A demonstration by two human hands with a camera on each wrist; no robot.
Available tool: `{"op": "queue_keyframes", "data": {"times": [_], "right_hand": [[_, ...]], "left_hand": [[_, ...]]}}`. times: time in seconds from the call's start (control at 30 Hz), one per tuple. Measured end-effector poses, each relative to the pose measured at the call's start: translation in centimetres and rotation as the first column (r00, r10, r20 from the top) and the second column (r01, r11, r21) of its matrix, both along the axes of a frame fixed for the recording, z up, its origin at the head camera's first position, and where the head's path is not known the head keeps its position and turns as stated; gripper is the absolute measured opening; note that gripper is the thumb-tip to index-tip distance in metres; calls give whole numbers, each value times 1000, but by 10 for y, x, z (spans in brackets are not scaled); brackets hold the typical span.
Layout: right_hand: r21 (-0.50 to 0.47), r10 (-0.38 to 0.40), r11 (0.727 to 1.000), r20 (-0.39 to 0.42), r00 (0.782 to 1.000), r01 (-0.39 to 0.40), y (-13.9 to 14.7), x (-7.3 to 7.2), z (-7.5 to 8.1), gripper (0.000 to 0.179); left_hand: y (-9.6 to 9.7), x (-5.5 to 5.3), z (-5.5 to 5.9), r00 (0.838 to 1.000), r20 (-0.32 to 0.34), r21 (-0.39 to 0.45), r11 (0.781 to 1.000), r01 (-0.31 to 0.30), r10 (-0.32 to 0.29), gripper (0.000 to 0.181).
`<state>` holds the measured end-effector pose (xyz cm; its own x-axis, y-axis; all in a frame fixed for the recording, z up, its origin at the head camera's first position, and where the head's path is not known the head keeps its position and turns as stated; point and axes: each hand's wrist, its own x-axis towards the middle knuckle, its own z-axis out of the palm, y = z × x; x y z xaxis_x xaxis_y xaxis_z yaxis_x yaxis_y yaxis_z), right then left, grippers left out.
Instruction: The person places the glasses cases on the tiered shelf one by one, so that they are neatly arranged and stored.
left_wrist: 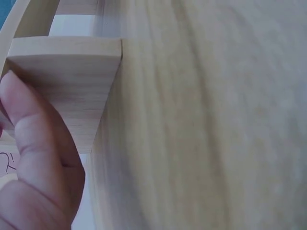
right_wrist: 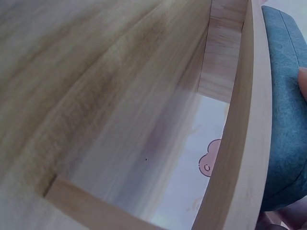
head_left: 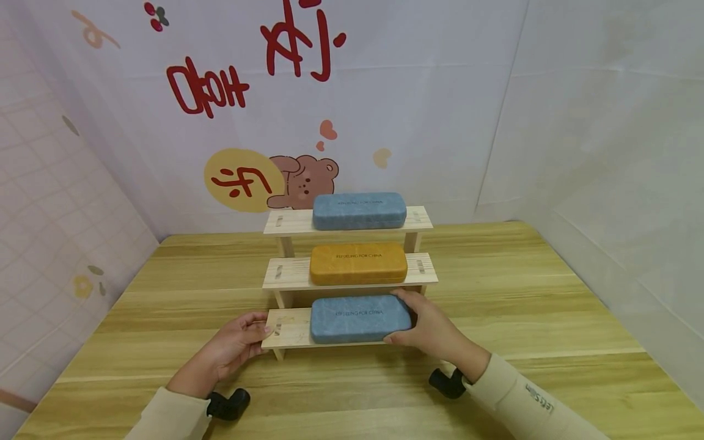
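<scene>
A three-step wooden rack (head_left: 295, 336) bears one hard glasses case per step. My right hand (head_left: 437, 333) holds the right end of the blue glasses case (head_left: 357, 328) on the lowest step, thumb at its front and fingers behind. In the right wrist view, that case (right_wrist: 287, 115) rests on the board, with only a bit of a finger showing. With the left hand (head_left: 233, 345) I pinch the left end of the lowest step. The left wrist view shows the thumb (left_wrist: 36, 129) beside the rack's leg (left_wrist: 67, 79). The left fingers are partly hidden there.
On the middle step lies a mustard-yellow glasses case (head_left: 357, 272); another blue glasses case (head_left: 360, 219) lies on the top step. The rack stands on a wood-grain table (head_left: 484, 281). A printed white cloth (head_left: 418, 91) hangs behind. Black fittings (head_left: 230, 404) sit at both wrists.
</scene>
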<state>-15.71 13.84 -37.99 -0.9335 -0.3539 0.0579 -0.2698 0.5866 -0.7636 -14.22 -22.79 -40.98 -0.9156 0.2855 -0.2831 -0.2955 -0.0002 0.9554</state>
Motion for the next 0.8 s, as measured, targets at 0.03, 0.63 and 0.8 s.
{"op": "queue_keyframes", "data": {"times": [0.03, 0.63, 0.8], "right_hand": [[7, 2, 1000, -4, 1000, -2, 0, 0, 0, 87], [-41, -35, 999, -107, 994, 30, 39, 16, 14, 55], [-3, -137, 990, -292, 947, 142, 69, 15, 23, 45]], "left_hand": [[0, 0, 0, 1000, -3, 0, 1000, 5, -5, 55], [-3, 12, 14, 988, -144, -372, 922, -110, 60, 53], [-18, 20, 26, 940, -340, -695, 680, -234, -24, 58]]}}
